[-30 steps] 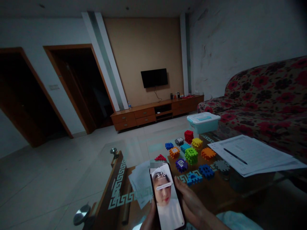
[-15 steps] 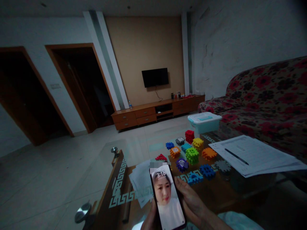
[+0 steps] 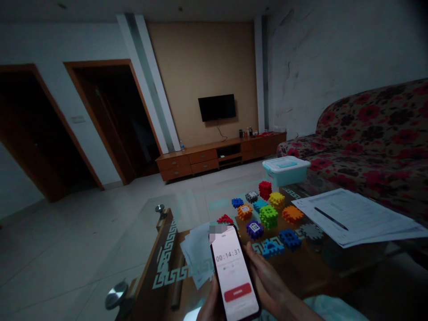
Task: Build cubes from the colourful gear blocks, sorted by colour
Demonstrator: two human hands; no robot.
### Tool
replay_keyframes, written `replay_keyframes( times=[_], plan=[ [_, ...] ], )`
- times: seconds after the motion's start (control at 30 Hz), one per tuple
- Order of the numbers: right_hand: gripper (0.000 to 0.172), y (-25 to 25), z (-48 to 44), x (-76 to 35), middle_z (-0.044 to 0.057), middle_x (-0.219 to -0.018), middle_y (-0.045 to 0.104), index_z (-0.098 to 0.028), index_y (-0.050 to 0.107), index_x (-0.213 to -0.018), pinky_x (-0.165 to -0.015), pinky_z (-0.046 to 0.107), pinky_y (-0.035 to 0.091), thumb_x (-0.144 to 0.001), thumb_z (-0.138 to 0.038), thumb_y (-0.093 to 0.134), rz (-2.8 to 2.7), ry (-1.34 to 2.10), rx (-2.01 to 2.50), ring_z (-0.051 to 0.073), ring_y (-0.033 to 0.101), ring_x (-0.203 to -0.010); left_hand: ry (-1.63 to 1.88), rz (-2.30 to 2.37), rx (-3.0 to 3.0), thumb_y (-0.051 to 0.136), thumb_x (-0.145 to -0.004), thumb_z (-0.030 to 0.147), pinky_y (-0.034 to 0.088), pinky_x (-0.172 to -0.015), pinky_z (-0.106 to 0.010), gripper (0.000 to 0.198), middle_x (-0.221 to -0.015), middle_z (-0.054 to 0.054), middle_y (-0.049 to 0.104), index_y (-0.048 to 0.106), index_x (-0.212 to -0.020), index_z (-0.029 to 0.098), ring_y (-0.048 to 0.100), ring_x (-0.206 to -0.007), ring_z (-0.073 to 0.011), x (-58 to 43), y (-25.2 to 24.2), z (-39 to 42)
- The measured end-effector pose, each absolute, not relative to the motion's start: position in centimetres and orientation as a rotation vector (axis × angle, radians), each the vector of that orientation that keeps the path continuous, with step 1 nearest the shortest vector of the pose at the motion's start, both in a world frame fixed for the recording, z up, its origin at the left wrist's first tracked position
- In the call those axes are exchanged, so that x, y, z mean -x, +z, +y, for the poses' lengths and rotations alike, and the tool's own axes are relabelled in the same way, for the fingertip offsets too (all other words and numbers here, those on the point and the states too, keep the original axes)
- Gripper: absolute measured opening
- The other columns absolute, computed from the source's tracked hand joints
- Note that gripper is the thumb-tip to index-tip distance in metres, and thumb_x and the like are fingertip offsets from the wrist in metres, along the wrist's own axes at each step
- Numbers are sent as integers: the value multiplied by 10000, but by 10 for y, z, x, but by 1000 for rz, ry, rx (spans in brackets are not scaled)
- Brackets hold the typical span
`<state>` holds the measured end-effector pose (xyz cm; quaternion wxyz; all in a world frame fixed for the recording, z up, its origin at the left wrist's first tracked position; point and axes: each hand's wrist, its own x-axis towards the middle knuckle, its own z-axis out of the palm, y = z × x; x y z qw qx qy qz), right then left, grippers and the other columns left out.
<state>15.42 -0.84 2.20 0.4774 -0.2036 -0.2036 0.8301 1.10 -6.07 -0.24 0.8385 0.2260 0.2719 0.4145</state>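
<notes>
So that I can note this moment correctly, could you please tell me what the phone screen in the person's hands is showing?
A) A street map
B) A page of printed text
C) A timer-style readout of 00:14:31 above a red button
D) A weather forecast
C: the phone, held between the left hand and right hand, shows 00:14:31 in large digits above a red button.

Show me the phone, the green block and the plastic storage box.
Phone (image 3: pixel 234 272): head view, on its lit screen.
Green block (image 3: pixel 268 217): head view, on its top.
Plastic storage box (image 3: pixel 286 170): head view, on its lid.
</notes>
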Motion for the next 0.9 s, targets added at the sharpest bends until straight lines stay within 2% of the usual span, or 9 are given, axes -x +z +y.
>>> replay_keyframes(
  times=[0.27, 0.4, 0.57, 0.67, 0.73, 0.9],
  plan=[
    [519, 22, -8, -155, 161, -960, 758, -86, 700, -1003, -848, 429, 509, -779, -554, 698, -522, 2032, 489, 286, 703, -876, 876, 614, -493, 583, -680, 753, 465, -978, -528, 777, -1090, -138, 727, 637, -1202, 179, 677, -1005, -338, -9, -6, -60],
    [574, 21, -8, -156, 193, -1015, 740, -69, 683, -1049, -897, 474, 484, -804, -587, 651, -568, 2035, 488, 317, 692, -931, 916, 651, -516, 620, -636, 765, 529, -856, -480, 772, -1087, -128, 734, 669, -1162, 202, 690, -977, -340, -13, 3, -62],
    [510, 23, -9, -157, 156, -970, 750, -102, 678, -1007, -862, 432, 492, -788, -563, 683, -614, 1992, 505, 283, 691, -902, 1060, 657, -556, 576, -717, 726, 545, -731, -378, 655, -1079, -103, 741, 680, -1145, 241, 702, -938, -298, -19, 18, -70],
    [442, 22, -10, -158, 104, -939, 751, -133, 665, -1021, -780, 351, 501, -755, -476, 746, -781, 1950, 484, 230, 687, -845, 1114, 703, -490, 613, -735, 667, 544, -704, -350, 564, -1063, -85, 746, 689, -1113, 256, 691, -967, -292, -20, 15, -70],
    [483, 17, -10, -158, 88, -964, 742, -151, 640, -1091, -728, 322, 497, -698, -390, 790, -929, 1940, 447, 227, 683, -847, 1134, 720, -444, 641, -742, 625, 541, -685, -334, 536, -1071, -83, 743, 678, -1123, 250, 678, -1004, -298, -18, 10, -67],
    [560, 11, -11, -157, 77, -1045, 725, -179, 596, -1172, -754, 332, 495, -620, -171, 694, -1085, 1907, 509, 253, 661, -942, 1145, 733, -459, 633, -778, 568, 546, -709, -352, 607, -1183, -123, 692, 563, -1272, 222, 655, -1048, -319, -16, 7, -65]
  ],
)
